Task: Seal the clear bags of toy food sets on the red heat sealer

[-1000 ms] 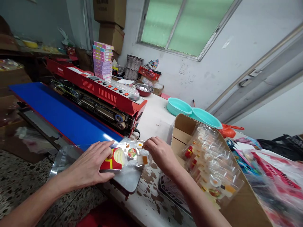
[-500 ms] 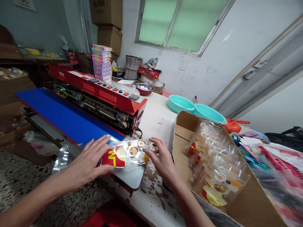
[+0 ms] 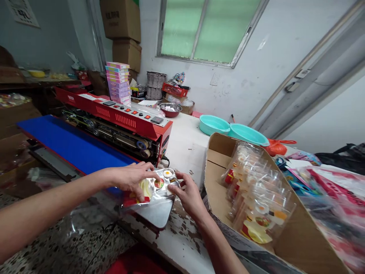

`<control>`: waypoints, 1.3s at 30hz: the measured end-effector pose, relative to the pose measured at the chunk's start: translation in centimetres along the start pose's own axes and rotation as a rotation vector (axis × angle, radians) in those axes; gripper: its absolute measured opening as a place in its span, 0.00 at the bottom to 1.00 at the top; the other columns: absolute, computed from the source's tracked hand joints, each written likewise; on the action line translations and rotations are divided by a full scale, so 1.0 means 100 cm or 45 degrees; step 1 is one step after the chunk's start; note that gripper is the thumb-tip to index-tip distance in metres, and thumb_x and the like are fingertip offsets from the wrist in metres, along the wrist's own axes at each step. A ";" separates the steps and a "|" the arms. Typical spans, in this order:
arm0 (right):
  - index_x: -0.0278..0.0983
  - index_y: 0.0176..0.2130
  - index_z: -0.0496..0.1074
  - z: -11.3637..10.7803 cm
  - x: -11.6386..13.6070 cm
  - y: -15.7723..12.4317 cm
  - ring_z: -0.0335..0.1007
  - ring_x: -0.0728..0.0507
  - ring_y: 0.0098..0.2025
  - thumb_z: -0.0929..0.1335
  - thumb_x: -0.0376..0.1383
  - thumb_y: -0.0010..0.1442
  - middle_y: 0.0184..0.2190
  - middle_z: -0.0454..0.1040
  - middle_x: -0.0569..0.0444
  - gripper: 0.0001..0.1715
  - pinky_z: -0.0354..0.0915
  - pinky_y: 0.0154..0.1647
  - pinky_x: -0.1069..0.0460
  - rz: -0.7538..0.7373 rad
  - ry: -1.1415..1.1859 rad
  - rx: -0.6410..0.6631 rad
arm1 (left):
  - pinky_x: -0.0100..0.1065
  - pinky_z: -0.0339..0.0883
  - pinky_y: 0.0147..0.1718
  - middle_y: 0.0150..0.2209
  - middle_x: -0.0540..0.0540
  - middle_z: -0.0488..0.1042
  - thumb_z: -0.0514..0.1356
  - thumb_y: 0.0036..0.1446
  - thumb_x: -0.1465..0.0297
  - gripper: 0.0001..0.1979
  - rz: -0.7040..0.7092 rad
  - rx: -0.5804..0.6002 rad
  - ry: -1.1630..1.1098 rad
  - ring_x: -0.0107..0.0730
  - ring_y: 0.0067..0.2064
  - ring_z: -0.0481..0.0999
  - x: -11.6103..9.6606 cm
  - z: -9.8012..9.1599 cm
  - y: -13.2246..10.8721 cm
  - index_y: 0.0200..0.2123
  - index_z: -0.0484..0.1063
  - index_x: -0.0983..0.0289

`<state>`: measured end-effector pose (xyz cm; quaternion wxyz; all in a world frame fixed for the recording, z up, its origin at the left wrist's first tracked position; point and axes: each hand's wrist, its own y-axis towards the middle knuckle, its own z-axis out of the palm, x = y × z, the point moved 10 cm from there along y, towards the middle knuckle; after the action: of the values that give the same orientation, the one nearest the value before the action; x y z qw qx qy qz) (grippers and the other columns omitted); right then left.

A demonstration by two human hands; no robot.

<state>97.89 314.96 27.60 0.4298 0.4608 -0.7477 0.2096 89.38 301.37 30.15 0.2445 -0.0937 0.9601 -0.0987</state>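
Pale walls (image 3: 245,87) and a green-paned window (image 3: 182,30) back the head camera's view, above a white table (image 3: 185,131) whose paint has flaked near its front edge. Along the left runs a red machine (image 3: 127,120) with a row of switches on top and rollers along its open side; a blue belt (image 3: 76,140) lies in front of it. At the belt's near end is a grey metal plate (image 3: 159,217), and over it lies a clear packet (image 3: 151,195) holding a red-and-yellow fries shape, a small fried egg and a round, colourful disc. The left hand (image 3: 137,179) is over the packet's left part with its fingers spread and bent, the index reaching toward the disc and the thumb down on the fries shape. The right hand (image 3: 189,192) is at the packet's right edge, thumb over the top and fingers by the far corner; whether they pinch the film I cannot tell. Just right of that hand stands an open cardboard box (image 3: 215,190) with a slanting row of similar packets (image 3: 261,205). Behind the box sit two turquoise basins (image 3: 213,125), touching, with an orange-red bag (image 3: 276,147) beside them.
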 end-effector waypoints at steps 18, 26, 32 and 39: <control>0.36 0.43 0.73 0.003 0.003 0.003 0.66 0.43 0.38 0.73 0.39 0.46 0.40 0.73 0.50 0.23 0.64 0.42 0.46 -0.012 0.104 0.019 | 0.49 0.53 0.57 0.60 0.53 0.56 0.66 0.46 0.62 0.17 0.226 -0.008 0.012 0.49 0.59 0.56 -0.031 -0.006 0.028 0.41 0.72 0.55; 0.35 0.43 0.73 0.003 -0.002 0.003 0.67 0.42 0.38 0.74 0.40 0.43 0.40 0.73 0.50 0.26 0.64 0.42 0.45 0.027 0.148 0.011 | 0.55 0.47 0.59 0.63 0.52 0.52 0.63 0.50 0.61 0.10 0.186 -0.005 0.133 0.51 0.65 0.46 -0.025 -0.006 0.024 0.34 0.73 0.58; 0.36 0.43 0.74 0.002 0.002 0.002 0.66 0.42 0.38 0.74 0.44 0.45 0.40 0.73 0.49 0.26 0.64 0.42 0.45 0.016 0.178 0.017 | 0.53 0.49 0.59 0.62 0.56 0.54 0.54 0.59 0.67 0.07 0.157 -0.085 0.236 0.49 0.64 0.48 -0.028 -0.020 0.020 0.34 0.71 0.62; 0.37 0.49 0.72 0.001 0.015 -0.008 0.64 0.40 0.43 0.75 0.50 0.43 0.43 0.70 0.48 0.37 0.63 0.44 0.45 -0.059 0.183 0.055 | 0.44 0.50 0.59 0.56 0.57 0.60 0.56 0.59 0.66 0.07 0.258 -0.192 0.009 0.43 0.59 0.56 -0.035 -0.031 0.027 0.31 0.70 0.63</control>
<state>98.24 313.75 28.69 0.4771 0.4708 -0.6994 0.2482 90.57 305.19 33.74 0.2420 -0.0140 0.9702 -0.0013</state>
